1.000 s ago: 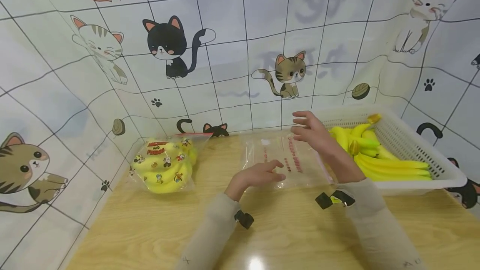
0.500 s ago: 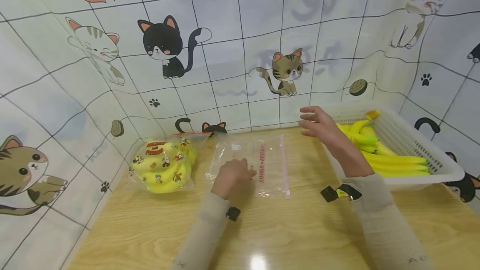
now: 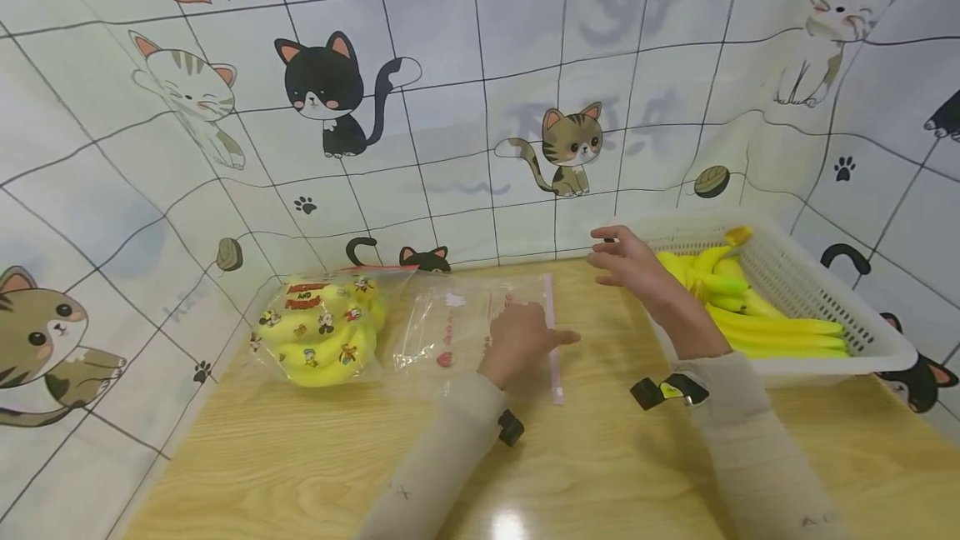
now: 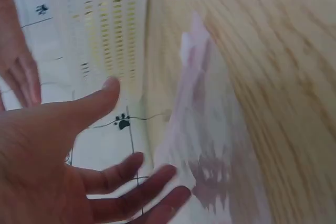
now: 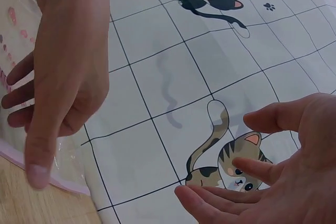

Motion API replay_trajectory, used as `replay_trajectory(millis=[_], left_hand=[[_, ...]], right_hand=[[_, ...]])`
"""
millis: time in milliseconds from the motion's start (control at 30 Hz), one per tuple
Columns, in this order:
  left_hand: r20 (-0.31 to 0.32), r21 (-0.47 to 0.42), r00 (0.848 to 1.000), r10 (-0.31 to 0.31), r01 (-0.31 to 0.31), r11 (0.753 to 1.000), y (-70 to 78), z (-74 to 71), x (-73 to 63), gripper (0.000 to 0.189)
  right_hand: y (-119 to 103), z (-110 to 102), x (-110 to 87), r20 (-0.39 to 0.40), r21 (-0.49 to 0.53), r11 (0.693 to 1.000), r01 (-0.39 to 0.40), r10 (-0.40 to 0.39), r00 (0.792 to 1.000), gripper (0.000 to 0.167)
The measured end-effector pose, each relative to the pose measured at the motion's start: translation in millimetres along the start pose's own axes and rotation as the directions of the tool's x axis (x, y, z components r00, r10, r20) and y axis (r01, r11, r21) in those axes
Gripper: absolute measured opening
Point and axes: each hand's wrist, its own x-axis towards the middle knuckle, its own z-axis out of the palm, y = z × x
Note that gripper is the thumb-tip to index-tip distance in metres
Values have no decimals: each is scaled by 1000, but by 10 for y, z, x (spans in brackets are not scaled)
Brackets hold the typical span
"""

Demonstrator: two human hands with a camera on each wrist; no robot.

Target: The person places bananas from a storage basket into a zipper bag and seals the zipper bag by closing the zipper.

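Observation:
A flat clear zip bag (image 3: 427,332) with red print and a pink zip edge lies on the table. My left hand (image 3: 519,343) hovers over its right half, thumb pointing right toward the zip edge. In the left wrist view the fingers (image 4: 131,200) spread loosely beside the bag and hold nothing. My right hand (image 3: 633,269) is raised in the air near the basket's left side. Its fingers are loosely bent with nothing in them, as the right wrist view shows too. Left of the flat bag sits a printed clear bag (image 3: 318,332) filled with bananas.
A white perforated basket (image 3: 832,286) at the right holds several yellow bananas (image 3: 780,332). Behind the wooden table (image 3: 585,473) rises a wall covering (image 3: 450,140) with cats and grid lines. It also runs along the left and right sides.
The flat zip bag has slid left, close to the filled bag. My left hand went left with it, then moved back right over it. The right hand has stayed raised near the basket.

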Motion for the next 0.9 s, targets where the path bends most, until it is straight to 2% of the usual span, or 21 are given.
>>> replay_trajectory(millis=[67,133,267,400,600,733,833,900], left_hand=[[37,106,999,-31,27,994,67,48,22,58],[63,175,997,-50,38,984,101,78,32,52],[63,182,996,-65,52,982,106,104,47,37],[65,165,997,-29,18,986,87,104,78,35],[85,86,996,-16,8,996,-4,111,141,27],[94,-12,996,-1,2,1000,-95,110,180,30],[84,-137,996,15,-3,991,-171,101,193,33],[77,-262,997,18,3,965,-223,95,182,33]], right_hand=[[35,22,-4,3,6,1000,-8,8,1000,61],[61,43,-4,10,9,1000,-11,11,1000,61],[90,78,11,31,13,1000,-10,9,999,62],[120,92,41,40,17,1000,-21,20,999,61],[163,134,74,48,3,998,-61,61,997,66],[187,160,80,31,0,996,-93,93,995,71],[197,194,92,6,7,992,-125,125,992,77],[211,227,110,-18,13,990,-143,143,990,81]])
